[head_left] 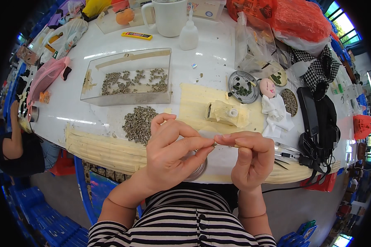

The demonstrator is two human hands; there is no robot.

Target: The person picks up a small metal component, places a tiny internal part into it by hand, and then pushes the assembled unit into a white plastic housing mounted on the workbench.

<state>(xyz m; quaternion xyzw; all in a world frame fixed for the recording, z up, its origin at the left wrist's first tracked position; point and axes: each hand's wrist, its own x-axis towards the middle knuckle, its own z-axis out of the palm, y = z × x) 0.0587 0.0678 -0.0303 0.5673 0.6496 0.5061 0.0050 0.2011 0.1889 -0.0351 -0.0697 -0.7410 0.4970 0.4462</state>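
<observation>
My left hand [169, 154] is closed in a pinch, thumb and fingertips together on something too small to make out. Close on its right, my right hand [254, 158] is closed around a thin, pale stick-like tool [227, 145], whose tip points at the left fingertips. Both hands hover over the near edge of the table. Partly hidden beneath the left hand is a round metal dish [199, 172]. A heap of small metallic parts [138, 123] lies just beyond the left hand. Past the right hand stands a tape-covered block [228, 114] with a small white nozzle-like piece.
A clear plastic box [130, 99] holds more small parts. At right are a round tin [243, 87] with dark green pieces, crumpled tissue [276, 115], tweezers [281, 164] and a black strap bundle [311, 123]. A white squeeze bottle [189, 36] and pitcher [170, 18] stand behind.
</observation>
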